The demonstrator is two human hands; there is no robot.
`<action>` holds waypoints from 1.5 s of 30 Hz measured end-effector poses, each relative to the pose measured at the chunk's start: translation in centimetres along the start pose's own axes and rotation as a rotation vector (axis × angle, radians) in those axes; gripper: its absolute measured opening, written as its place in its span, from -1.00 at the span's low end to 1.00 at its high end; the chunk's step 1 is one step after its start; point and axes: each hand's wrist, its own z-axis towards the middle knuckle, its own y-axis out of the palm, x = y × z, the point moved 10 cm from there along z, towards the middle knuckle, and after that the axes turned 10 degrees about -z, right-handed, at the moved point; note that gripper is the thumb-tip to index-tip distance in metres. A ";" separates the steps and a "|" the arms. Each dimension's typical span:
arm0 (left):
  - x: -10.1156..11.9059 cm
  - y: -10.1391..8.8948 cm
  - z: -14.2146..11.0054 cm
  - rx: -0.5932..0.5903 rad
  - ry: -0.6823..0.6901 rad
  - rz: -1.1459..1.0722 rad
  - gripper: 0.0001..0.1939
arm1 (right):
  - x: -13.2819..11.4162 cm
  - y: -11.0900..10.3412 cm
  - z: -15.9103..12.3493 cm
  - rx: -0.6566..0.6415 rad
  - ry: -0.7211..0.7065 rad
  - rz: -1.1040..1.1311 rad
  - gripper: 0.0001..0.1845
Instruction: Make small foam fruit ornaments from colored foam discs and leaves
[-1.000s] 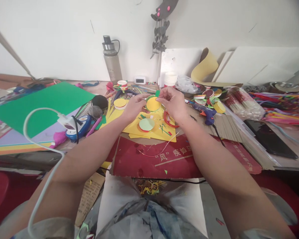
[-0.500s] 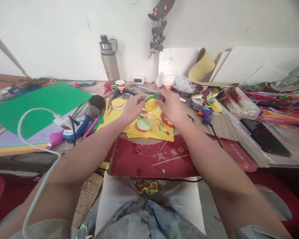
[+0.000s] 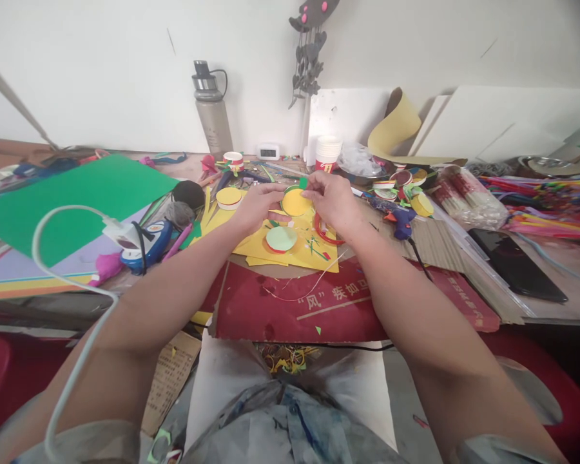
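Note:
A yellow paper disc with a green edge (image 3: 296, 202) is held up between my two hands. My left hand (image 3: 261, 205) pinches it at the left side, thumb and fingertips closed on the edge. At the right, my right hand (image 3: 333, 200) has its fingers closed on the same rim, by a small green paper piece (image 3: 303, 183) that sticks up there. Just below lies a pale green disc with a red edge (image 3: 281, 239) on yellow paper sheets (image 3: 261, 251) strewn with thin green snips. A red ring (image 3: 325, 233) is partly hidden by my right hand.
A red cardboard sheet (image 3: 290, 309) lies along the front edge. A blue glue gun (image 3: 402, 222) and a black phone (image 3: 517, 264) are on the right. Green paper (image 3: 77, 200) and a white cable (image 3: 77, 282) are on the left. A bottle (image 3: 212, 109) and paper cups (image 3: 327, 153) stand behind.
My view has shifted slightly. Both hands stay on the yellow disc, which faces the camera a little more fully; the right fingers have moved slightly along its rim.

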 end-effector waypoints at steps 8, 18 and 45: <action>0.6 0.1 0.2 -0.102 0.027 0.047 -0.73 | 0.9 0.0 0.5 -0.012 0.016 0.025 -0.90; 0.5 0.2 0.4 -0.143 0.053 0.117 -0.71 | 0.3 0.4 0.4 -0.091 0.006 0.007 -0.82; 1.1 1.0 -0.2 -0.053 0.148 0.124 -0.77 | -0.1 -0.7 -1.1 0.270 -0.093 -0.150 -0.57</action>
